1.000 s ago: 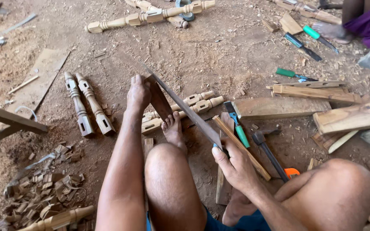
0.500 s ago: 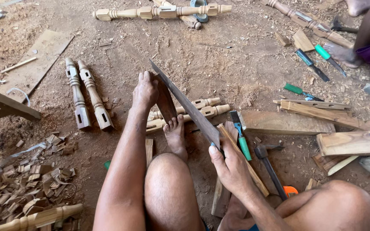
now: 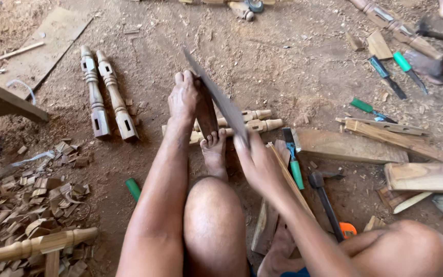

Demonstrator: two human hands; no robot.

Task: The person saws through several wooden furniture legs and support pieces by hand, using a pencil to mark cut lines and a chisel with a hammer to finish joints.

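**Bare hands and a saw over a wooden block on a sawdust floor**

A dirt floor (image 3: pixel 293 61) strewn with sawdust fills the frame, seen from above by a person seated on it with knees drawn up. Planks (image 3: pixel 352 146) and offcuts lie stacked at the right; a heap of wood chips (image 3: pixel 32 200) spreads at lower left, with a pale turned spindle (image 3: pixel 32 247) lying across its near edge. Two carved balusters (image 3: pixel 106 95) lie side by side at upper left, and two paler turned posts (image 3: pixel 255 120) lie crosswise behind the work.

At centre, a dark upright wooden block (image 3: pixel 206 114) stands on the floor just beyond the toes of the person's bare foot (image 3: pixel 214 151). The left hand (image 3: pixel 183 95) is closed over the block's top, fingers curled down its far side, steadying it. The right hand (image 3: pixel 255 159) is wrapped tight around the near end of a long, narrow saw blade (image 3: pixel 216 95), which slants up and away across the block, touching its right edge beside the left hand.

Just right of the right hand lie a green-handled chisel (image 3: pixel 296 172) and a dark hammer (image 3: pixel 324 197). More green-handled tools (image 3: pixel 367 106) are scattered farther right, well apart from the work. Another person's foot (image 3: pixel 426 64) shows at the upper right edge.
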